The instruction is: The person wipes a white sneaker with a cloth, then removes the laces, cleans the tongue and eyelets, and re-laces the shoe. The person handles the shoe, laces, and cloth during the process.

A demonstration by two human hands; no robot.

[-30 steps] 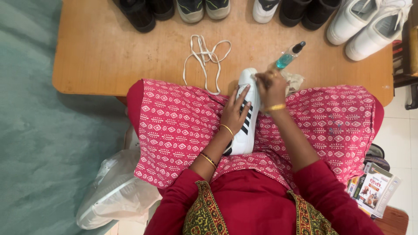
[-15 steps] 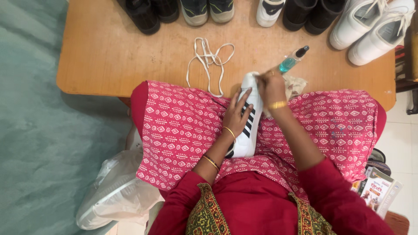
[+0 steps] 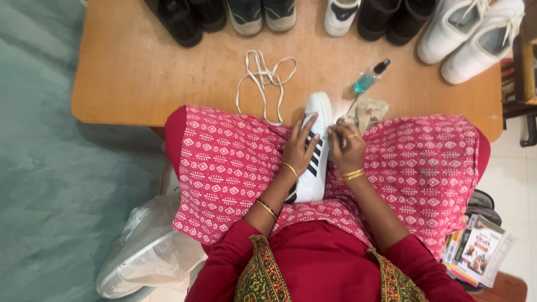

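Left hand (image 3: 299, 146): closed over the white sneaker (image 3: 313, 151), steadying it on the lap.
Right hand (image 3: 347, 150): fingers pinched at the sneaker's side; contents cannot tell.
Spray bottle (image 3: 370, 77): lying on the surface (image 3: 140, 72), within reach.

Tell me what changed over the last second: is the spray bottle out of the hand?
Yes. The right hand let go of the spray bottle, which now lies on the table, and took up a cloth against the shoe. The left hand stayed on the shoe; the laces did not move.
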